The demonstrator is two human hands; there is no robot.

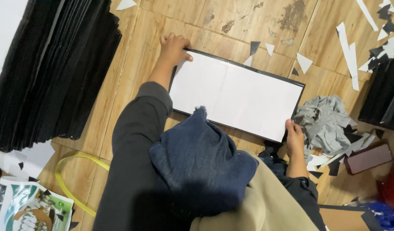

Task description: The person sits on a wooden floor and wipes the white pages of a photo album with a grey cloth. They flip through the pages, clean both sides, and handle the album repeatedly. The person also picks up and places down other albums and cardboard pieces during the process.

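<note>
Gripping opposite corners of the white board [235,96], left hand [173,49] outstretched, right hand [294,139] close.

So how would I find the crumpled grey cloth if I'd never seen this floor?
Start at the big white board with the black edge lying flat on the wooden floor. Go to its corner where the right hand grips it. Just beyond lies the grey cloth, the only soft, wrinkled heap among flat paper scraps.
</note>
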